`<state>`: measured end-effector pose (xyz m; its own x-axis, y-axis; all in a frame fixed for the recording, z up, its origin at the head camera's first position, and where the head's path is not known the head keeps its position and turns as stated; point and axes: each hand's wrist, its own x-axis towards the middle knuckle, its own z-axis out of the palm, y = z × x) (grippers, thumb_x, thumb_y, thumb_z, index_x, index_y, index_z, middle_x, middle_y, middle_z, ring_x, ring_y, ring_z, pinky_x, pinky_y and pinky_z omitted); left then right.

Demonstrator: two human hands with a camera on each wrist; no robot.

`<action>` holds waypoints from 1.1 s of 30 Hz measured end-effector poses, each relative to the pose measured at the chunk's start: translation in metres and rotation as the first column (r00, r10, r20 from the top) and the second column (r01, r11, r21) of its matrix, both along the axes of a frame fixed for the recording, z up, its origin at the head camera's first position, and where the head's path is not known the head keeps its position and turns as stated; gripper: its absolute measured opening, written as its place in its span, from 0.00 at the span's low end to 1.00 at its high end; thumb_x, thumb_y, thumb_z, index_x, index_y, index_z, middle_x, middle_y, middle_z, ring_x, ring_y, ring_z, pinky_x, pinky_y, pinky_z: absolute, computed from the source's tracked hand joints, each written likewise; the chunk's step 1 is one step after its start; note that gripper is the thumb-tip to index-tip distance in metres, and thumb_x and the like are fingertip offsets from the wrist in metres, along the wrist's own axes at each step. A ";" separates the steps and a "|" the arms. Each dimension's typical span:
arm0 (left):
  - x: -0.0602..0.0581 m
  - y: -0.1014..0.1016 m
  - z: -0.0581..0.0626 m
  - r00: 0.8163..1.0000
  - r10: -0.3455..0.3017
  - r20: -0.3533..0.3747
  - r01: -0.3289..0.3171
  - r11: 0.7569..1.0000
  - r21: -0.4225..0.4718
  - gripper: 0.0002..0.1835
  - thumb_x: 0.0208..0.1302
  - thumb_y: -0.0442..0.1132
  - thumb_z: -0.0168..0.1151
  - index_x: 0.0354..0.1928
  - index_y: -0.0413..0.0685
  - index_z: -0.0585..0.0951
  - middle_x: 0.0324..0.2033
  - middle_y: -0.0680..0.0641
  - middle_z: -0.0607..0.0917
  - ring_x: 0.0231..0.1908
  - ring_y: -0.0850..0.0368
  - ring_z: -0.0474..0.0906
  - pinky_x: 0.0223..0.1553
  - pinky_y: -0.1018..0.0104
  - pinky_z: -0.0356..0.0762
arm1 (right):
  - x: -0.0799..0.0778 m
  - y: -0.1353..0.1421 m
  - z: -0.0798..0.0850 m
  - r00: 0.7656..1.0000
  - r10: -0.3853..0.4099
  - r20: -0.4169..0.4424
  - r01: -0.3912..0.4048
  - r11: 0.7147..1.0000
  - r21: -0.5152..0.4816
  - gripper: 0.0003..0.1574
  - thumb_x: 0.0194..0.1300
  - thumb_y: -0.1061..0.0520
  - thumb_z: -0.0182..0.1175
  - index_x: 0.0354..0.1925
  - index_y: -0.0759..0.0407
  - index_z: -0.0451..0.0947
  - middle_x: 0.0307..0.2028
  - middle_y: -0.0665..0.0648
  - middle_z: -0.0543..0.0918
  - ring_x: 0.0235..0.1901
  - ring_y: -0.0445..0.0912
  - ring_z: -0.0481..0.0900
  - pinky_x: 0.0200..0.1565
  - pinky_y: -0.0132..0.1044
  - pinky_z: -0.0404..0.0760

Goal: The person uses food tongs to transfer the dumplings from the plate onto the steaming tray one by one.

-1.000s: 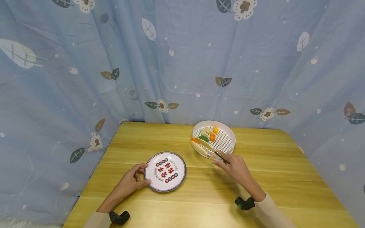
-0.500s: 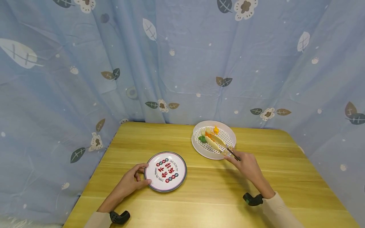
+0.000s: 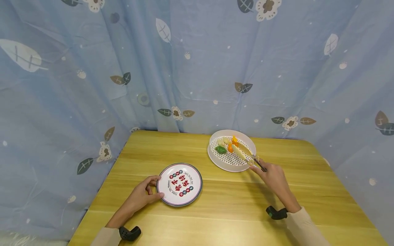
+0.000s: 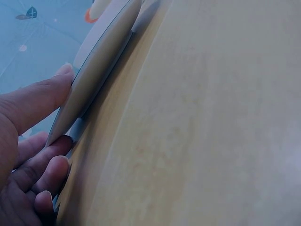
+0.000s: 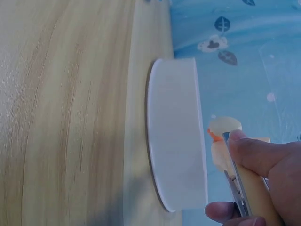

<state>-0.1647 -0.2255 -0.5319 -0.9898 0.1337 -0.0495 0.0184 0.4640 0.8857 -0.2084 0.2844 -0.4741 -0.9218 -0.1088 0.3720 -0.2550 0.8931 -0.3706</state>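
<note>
My left hand (image 3: 144,194) grips the left rim of a white plate (image 3: 191,174) with red lettering and a blue edge. In the left wrist view, the thumb lies on the rim and the fingers reach under it. My right hand (image 3: 272,176) holds a pair of tongs (image 3: 240,153) with cream-coloured tips and metal handles. The tips reach into a round white basket (image 3: 217,163) with a perforated floor. An orange piece (image 5: 214,135) shows between the tong tips in the right wrist view. Near them lie another orange piece (image 3: 230,148) and a yellow piece (image 3: 235,138).
A green piece (image 3: 220,149) and pale pieces (image 3: 220,142) lie at the basket's left side. The wooden table (image 3: 221,212) holds plate and basket, the basket standing near the far edge. A blue patterned curtain (image 3: 203,78) hangs close behind and along both sides.
My right hand has moved right with the tongs, bringing the orange piece from the basket's left rim over to its right half. The left hand and plate have stayed in place.
</note>
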 end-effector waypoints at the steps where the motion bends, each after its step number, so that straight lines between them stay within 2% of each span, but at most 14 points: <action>1: 0.000 0.000 0.001 1.000 -0.001 -0.002 0.001 1.000 -0.001 0.37 0.53 0.43 0.82 0.65 0.55 0.77 0.46 0.48 0.82 0.33 0.52 0.71 0.33 0.66 0.69 | 0.000 0.001 0.000 1.000 -0.006 0.002 0.006 1.000 0.001 0.39 0.66 0.42 0.70 0.61 0.69 0.79 0.18 0.54 0.77 0.17 0.44 0.59 0.23 0.38 0.60; 4: 0.000 0.000 0.002 1.000 -0.003 -0.003 0.003 1.000 0.001 0.36 0.53 0.43 0.82 0.65 0.55 0.77 0.46 0.48 0.82 0.33 0.52 0.71 0.33 0.66 0.69 | 0.000 0.004 0.002 0.999 -0.022 0.038 0.022 1.000 0.002 0.41 0.68 0.39 0.68 0.62 0.70 0.77 0.18 0.57 0.76 0.17 0.45 0.58 0.23 0.39 0.60; 10: 0.000 0.000 0.001 1.000 -0.001 0.000 0.001 1.000 0.005 0.37 0.53 0.43 0.82 0.65 0.55 0.77 0.46 0.48 0.82 0.33 0.52 0.71 0.33 0.66 0.69 | -0.002 0.006 0.009 0.993 -0.044 0.114 0.039 0.998 0.045 0.43 0.70 0.38 0.65 0.63 0.73 0.76 0.15 0.53 0.68 0.17 0.46 0.57 0.23 0.39 0.60; 18: -0.001 0.000 0.001 1.000 -0.007 0.002 0.007 1.000 0.015 0.37 0.53 0.44 0.82 0.66 0.55 0.77 0.47 0.47 0.81 0.33 0.52 0.71 0.33 0.65 0.69 | -0.009 0.006 0.013 0.995 -0.021 0.096 0.011 0.994 0.105 0.38 0.69 0.42 0.68 0.59 0.74 0.80 0.17 0.55 0.72 0.19 0.48 0.64 0.23 0.41 0.62; 19: -0.001 0.000 0.001 1.000 -0.007 0.005 0.006 1.000 0.016 0.37 0.53 0.44 0.82 0.66 0.55 0.77 0.47 0.47 0.81 0.33 0.52 0.71 0.33 0.65 0.69 | -0.011 0.006 0.014 0.995 -0.013 0.095 0.003 0.994 0.107 0.35 0.69 0.43 0.68 0.57 0.73 0.81 0.17 0.54 0.71 0.19 0.48 0.64 0.23 0.41 0.62; 22: -0.001 0.000 0.001 1.000 -0.002 0.005 0.002 1.000 0.015 0.37 0.53 0.44 0.83 0.66 0.55 0.77 0.47 0.47 0.82 0.33 0.52 0.71 0.33 0.66 0.69 | -0.015 0.005 0.017 0.995 0.001 0.098 -0.013 0.992 0.125 0.24 0.69 0.45 0.68 0.44 0.68 0.85 0.16 0.53 0.66 0.19 0.48 0.63 0.24 0.41 0.62; 25: -0.001 0.000 0.001 1.000 0.000 0.007 0.000 1.000 0.015 0.37 0.53 0.44 0.83 0.65 0.55 0.77 0.47 0.47 0.82 0.32 0.52 0.71 0.32 0.66 0.70 | -0.018 0.003 0.020 0.995 0.011 0.098 -0.025 0.989 0.145 0.21 0.69 0.46 0.68 0.31 0.61 0.78 0.17 0.53 0.63 0.18 0.48 0.63 0.24 0.40 0.62; 33: 0.000 0.000 0.000 1.000 0.002 0.014 -0.002 1.000 0.013 0.37 0.52 0.44 0.83 0.65 0.56 0.77 0.47 0.48 0.82 0.33 0.52 0.71 0.33 0.65 0.70 | -0.025 0.000 0.024 0.989 -0.029 0.146 0.002 0.984 0.179 0.24 0.69 0.44 0.68 0.26 0.57 0.72 0.17 0.53 0.64 0.18 0.48 0.64 0.23 0.39 0.61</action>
<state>-0.1650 -0.2256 -0.5319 -0.9892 0.1328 -0.0614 0.0053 0.4523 0.8919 -0.2331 0.2843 -0.4504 -0.9672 -0.1461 0.2079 -0.1948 0.9516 -0.2376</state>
